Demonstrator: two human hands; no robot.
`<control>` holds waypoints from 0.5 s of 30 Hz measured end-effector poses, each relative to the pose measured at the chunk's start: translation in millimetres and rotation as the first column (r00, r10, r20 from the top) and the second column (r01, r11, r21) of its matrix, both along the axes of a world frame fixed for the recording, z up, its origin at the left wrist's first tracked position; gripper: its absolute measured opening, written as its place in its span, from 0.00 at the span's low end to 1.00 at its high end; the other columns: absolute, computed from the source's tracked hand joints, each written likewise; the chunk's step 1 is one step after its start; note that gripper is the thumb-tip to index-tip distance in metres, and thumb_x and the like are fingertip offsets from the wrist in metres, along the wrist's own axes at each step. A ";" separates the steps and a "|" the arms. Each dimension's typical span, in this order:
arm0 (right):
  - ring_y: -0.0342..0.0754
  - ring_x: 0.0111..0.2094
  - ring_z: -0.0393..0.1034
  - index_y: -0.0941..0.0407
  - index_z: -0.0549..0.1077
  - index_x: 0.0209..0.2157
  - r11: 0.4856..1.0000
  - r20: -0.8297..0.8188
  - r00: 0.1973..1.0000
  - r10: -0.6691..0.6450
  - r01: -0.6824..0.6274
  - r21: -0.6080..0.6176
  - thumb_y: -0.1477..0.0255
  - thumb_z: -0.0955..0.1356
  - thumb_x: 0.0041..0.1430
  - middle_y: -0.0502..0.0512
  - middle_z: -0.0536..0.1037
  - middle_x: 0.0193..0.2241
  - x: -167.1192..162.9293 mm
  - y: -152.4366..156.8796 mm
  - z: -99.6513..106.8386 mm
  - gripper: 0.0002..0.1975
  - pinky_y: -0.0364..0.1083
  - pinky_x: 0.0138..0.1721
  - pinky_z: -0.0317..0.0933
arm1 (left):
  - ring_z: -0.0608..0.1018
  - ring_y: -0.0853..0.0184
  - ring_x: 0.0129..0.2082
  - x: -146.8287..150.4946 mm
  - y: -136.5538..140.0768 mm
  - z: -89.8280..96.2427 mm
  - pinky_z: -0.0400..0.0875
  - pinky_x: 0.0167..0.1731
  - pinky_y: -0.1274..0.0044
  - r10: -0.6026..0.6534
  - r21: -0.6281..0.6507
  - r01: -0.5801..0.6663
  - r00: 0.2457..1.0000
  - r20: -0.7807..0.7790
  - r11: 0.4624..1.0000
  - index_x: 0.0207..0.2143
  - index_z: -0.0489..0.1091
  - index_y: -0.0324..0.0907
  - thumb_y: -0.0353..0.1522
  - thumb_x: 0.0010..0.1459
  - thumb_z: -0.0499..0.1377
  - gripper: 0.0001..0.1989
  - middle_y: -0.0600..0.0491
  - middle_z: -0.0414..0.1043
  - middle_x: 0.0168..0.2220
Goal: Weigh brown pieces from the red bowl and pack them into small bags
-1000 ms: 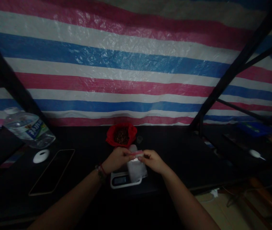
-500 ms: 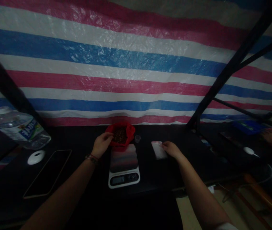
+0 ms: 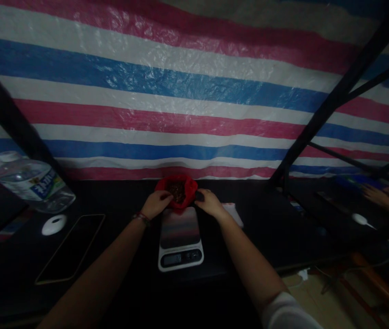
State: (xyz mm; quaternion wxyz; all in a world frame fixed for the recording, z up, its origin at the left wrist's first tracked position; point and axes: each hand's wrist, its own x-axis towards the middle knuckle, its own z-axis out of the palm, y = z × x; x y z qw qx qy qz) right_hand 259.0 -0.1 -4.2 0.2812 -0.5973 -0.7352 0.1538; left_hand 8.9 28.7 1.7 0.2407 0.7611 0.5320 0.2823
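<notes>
A red bag [image 3: 190, 194] stands with its mouth spread, full of small brown pieces. Its near left rim is pinched by the fingers of my left hand [image 3: 156, 203], close to the contents. At the bag's right side, my right hand [image 3: 211, 202] has its thumb and fingers curled round the spot of a small clear cup, which is dark and mostly hidden between them. In front of the bag lies a white kitchen scale [image 3: 181, 228] with a bare metal plate and a dim display. A flat white packet [image 3: 233, 214] lies behind my right wrist, partly covered by it.
Left on the black table [image 3: 266, 228] are a phone [image 3: 71, 249], a white mouse [image 3: 54, 225] and a large clear bottle [image 3: 39, 183]. A striped sheet [image 3: 181, 114] hangs behind. Dark frame bars [image 3: 304, 141] slope at both sides. Another person's hands [image 3: 379, 195] are at far right.
My right hand has let go of the white packet and moved left to the small cup beside the red bag. My left hand stays at the bag's rim. The view has shifted slightly.
</notes>
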 end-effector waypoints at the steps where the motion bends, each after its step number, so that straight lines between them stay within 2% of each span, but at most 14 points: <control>1: 0.52 0.49 0.67 0.58 0.72 0.48 1.000 0.009 1.000 0.020 -0.020 -0.020 0.73 0.69 0.51 0.60 0.74 0.47 -6.0 5.4 -3.9 0.20 0.48 0.52 0.58 | 0.75 0.58 0.43 0.4 0.3 -1.8 0.66 0.47 0.71 0.005 -0.005 -0.005 1.000 0.015 1.000 0.40 0.76 0.41 0.40 0.53 0.54 0.18 0.47 0.76 0.43; 4: 0.51 0.45 0.69 0.58 0.75 0.41 1.000 -0.019 0.999 -0.027 0.026 -0.016 0.76 0.68 0.52 0.59 0.77 0.42 -12.3 12.0 -14.4 0.13 0.48 0.50 0.59 | 0.74 0.60 0.47 -0.2 4.2 -9.3 0.64 0.52 0.72 0.019 -0.010 -0.019 0.999 0.026 1.000 0.43 0.75 0.40 0.32 0.52 0.53 0.17 0.48 0.74 0.46; 7: 0.51 0.45 0.69 0.58 0.74 0.44 0.977 -0.211 0.964 -0.161 0.186 0.105 0.70 0.68 0.55 0.60 0.76 0.42 -11.4 7.6 -14.8 0.15 0.48 0.49 0.60 | 0.73 0.61 0.49 -1.8 11.2 -17.0 0.63 0.54 0.72 -0.006 0.028 0.005 1.000 0.014 1.000 0.44 0.74 0.39 0.25 0.48 0.50 0.21 0.47 0.73 0.47; 9: 0.50 0.45 0.68 0.58 0.72 0.46 0.955 -0.348 0.927 -0.138 0.217 0.200 0.67 0.66 0.57 0.60 0.75 0.43 -14.8 3.4 -5.8 0.16 0.47 0.48 0.61 | 0.73 0.62 0.48 -2.1 14.9 -21.2 0.64 0.53 0.72 -0.028 0.064 0.028 0.999 0.014 0.998 0.44 0.74 0.39 0.24 0.48 0.50 0.21 0.47 0.73 0.47; 10: 0.49 0.45 0.68 0.57 0.72 0.46 0.952 -0.386 0.919 -0.080 0.186 0.245 0.66 0.65 0.58 0.59 0.74 0.42 -18.8 2.0 1.1 0.16 0.47 0.48 0.61 | 0.73 0.62 0.47 -2.2 15.8 -22.9 0.65 0.52 0.72 -0.035 0.086 0.034 0.999 0.018 0.996 0.43 0.74 0.39 0.25 0.48 0.50 0.21 0.48 0.73 0.46; 12: 0.47 0.44 0.68 0.55 0.72 0.46 0.949 -0.384 0.918 0.096 0.032 0.312 0.66 0.64 0.59 0.57 0.73 0.42 -31.0 1.6 17.1 0.15 0.46 0.47 0.61 | 0.74 0.62 0.45 -2.5 15.4 -25.9 0.66 0.50 0.72 -0.046 0.146 0.042 0.999 0.021 0.988 0.42 0.74 0.40 0.27 0.49 0.52 0.18 0.48 0.74 0.44; 15: 0.46 0.44 0.67 0.55 0.72 0.46 0.916 -0.205 0.919 0.336 -0.268 0.298 0.67 0.65 0.60 0.56 0.72 0.41 -51.6 5.8 36.2 0.13 0.45 0.47 0.61 | 0.75 0.63 0.42 -6.2 10.8 -28.8 0.68 0.48 0.71 -0.079 0.247 0.081 0.997 -0.017 0.966 0.37 0.74 0.40 0.28 0.50 0.52 0.14 0.49 0.75 0.40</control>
